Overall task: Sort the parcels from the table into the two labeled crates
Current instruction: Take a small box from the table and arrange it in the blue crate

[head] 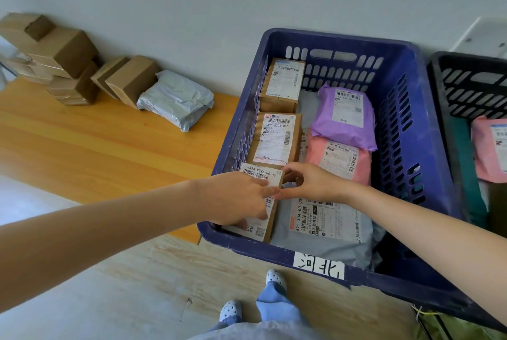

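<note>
Cardboard box (259,230), probably stiff and light, sits in the blue crate's (397,120) 7 o'clock corner. Left hand (238,197) curls its fingers over it, right hand (312,180) fingers pinch its edge. I'd hold the sides.

We log the cardboard parcel (260,230) in the blue crate (274,255), at its 7 o'clock corner; left hand (241,197) grips it from above; right hand (310,181) pinches its 3 o'clock edge; grey mailer (175,98) on the table (96,145) at 10 o'clock; black crate (466,87) at 3 o'clock.

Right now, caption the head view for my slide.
The left hand and right hand hold a labelled cardboard box in the blue crate; more boxes and a grey mailer wait on the table.
</note>
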{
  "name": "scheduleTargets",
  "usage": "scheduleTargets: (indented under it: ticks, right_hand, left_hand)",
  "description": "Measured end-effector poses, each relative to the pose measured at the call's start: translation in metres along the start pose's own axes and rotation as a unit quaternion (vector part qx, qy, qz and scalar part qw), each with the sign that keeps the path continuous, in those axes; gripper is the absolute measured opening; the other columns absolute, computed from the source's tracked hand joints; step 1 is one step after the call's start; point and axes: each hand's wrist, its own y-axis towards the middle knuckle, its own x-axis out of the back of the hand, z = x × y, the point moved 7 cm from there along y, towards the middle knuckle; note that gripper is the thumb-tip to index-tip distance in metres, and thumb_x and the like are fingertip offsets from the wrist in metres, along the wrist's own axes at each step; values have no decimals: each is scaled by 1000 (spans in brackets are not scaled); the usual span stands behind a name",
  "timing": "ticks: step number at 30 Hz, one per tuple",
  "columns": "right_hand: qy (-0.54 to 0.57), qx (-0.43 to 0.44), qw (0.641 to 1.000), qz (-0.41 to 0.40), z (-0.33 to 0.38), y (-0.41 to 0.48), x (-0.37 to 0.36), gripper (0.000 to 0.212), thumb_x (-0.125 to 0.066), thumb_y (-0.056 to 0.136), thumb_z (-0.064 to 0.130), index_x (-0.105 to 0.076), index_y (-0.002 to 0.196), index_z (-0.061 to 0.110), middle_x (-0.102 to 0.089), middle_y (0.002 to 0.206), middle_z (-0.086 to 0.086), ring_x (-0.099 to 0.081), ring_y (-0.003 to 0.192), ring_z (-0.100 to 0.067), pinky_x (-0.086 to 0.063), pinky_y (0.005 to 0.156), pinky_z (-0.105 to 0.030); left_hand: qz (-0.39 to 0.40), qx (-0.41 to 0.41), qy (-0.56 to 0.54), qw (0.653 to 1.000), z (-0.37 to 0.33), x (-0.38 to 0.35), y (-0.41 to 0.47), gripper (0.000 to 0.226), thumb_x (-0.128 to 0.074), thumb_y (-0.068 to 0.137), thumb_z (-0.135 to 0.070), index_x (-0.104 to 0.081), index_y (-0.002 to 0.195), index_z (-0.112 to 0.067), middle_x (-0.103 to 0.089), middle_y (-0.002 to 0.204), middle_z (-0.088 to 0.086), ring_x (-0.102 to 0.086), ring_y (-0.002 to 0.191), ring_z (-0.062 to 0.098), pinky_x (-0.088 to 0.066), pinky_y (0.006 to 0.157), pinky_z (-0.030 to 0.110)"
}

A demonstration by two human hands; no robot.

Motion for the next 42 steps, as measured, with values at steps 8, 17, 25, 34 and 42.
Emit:
scheduleTargets:
  ticks: [8, 17, 25, 34, 42]
  right_hand:
    - [-330, 227, 912, -88, 49, -27, -2, 65, -66, 83, 54, -49, 139, 25, -47, 145, 0, -44, 132, -17, -39, 107, -35]
    - [-405, 344, 846, -41, 53, -33, -32, 50, -74, 83, 36, -62, 127, 15, -52, 140, -15, -55, 124, -33, -52, 92, -43]
    - [-343, 291, 893, -11, 31, -14, -34, 58, -67, 87, 44, -53, 137, 19, -37, 153, -6, -35, 141, -21, -34, 111, -31]
    - [-296, 225, 928, 7, 10, 2, -38, 59, -67, 85, 48, -50, 138, 27, -27, 157, 5, -23, 144, -12, -36, 111, -38]
    - [-285, 215, 934, 3, 8, 0, -39, 68, -70, 83, 47, -44, 142, 27, -28, 156, 9, -27, 142, -9, -37, 110, -34]
  left_hand:
    - [2, -26, -2, 1000, 4, 0, -4, 36, -41, 101, -39, -65, 122, -23, -50, 141, 3, -46, 128, 28, -44, 100, 45]
    - [-5, -6, -21, 1000, 0, -8, -1, 59, -24, 101, -51, -70, 96, -15, -67, 91, 6, -61, 82, 30, -51, 82, 42]
    - [50, -10, -12, 999, 2, -22, 12, 57, -19, 102, -50, -66, 117, -21, -63, 125, 4, -56, 117, 29, -33, 108, 47]
    - [123, -23, -30, 992, -5, -31, 14, 45, -19, 103, -46, -50, 134, -35, -52, 140, -5, -53, 122, 26, -39, 103, 47]
    - [130, 0, -62, 990, -5, -26, 19, 42, -25, 103, -44, -47, 138, -38, -50, 142, -4, -49, 127, 26, -32, 109, 48]
